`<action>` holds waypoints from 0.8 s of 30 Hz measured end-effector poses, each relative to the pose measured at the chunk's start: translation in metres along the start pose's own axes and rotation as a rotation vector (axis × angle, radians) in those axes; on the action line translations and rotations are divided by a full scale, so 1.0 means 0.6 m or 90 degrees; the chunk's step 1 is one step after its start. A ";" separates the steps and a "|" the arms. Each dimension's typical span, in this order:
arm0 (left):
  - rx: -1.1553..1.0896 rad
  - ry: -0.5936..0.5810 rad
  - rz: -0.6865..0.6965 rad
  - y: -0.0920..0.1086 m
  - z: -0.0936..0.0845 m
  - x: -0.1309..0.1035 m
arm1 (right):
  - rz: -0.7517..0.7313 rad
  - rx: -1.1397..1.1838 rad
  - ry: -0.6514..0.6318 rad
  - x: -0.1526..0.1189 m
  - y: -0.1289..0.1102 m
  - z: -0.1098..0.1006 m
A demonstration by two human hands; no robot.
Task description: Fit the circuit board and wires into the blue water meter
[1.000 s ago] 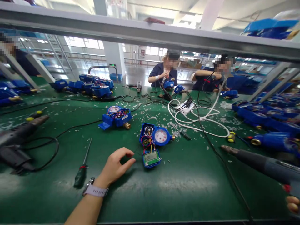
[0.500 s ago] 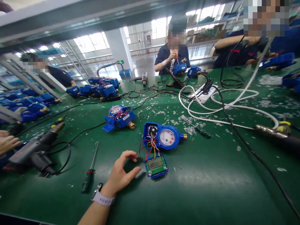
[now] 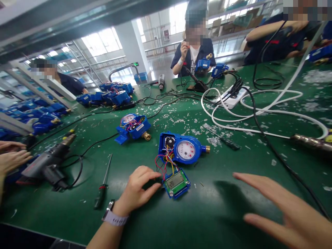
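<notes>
Blue plastic forms the opened meter (image 3: pixel 185 152), which lies on the green desk (image 3: pixel 202 221) in front of me, dial facing up and brass fitting pointing right. Coloured wires (image 3: pixel 169 161) run from its box to the display module (image 3: pixel 175 183), which lies screen up and slightly askew on the side nearer me. My left grip (image 3: pixel 136 189) is at the module's left edge, thumb and forefinger a narrow gap apart; whether the tips touch it, I cannot tell. My right grip (image 3: pixel 287 205) is spread wide above the desk, well to the right of the module, its shadow falling beside it. Beyond my left grip sits a second meter (image 3: pixel 135 128), wires exposed. Left of my watch (image 3: pixel 116 219) lies a screwdriver (image 3: pixel 100 195), and farther left a grey heat gun (image 3: pixel 46 164), near a co-worker's hands (image 3: pixel 12 157). Another screwdriver (image 3: pixel 230 143) lies beyond the opened meter to the right, near loops of white cable (image 3: pixel 233 119).
</notes>
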State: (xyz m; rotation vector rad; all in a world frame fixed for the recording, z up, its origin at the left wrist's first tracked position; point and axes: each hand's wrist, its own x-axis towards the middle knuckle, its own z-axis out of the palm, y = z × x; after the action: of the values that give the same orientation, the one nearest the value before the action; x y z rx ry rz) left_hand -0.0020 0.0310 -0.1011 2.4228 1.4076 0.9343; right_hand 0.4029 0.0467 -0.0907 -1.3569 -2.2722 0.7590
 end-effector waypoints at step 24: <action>-0.300 -0.254 -0.235 0.003 -0.013 0.044 | -0.066 0.291 -0.127 0.151 -0.131 0.173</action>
State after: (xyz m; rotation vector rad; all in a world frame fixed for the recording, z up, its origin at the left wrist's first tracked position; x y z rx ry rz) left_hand 0.0037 0.0510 -0.0829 1.7953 1.2520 0.5697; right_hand 0.2484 0.0706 -0.1181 -0.9792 -2.1080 1.3276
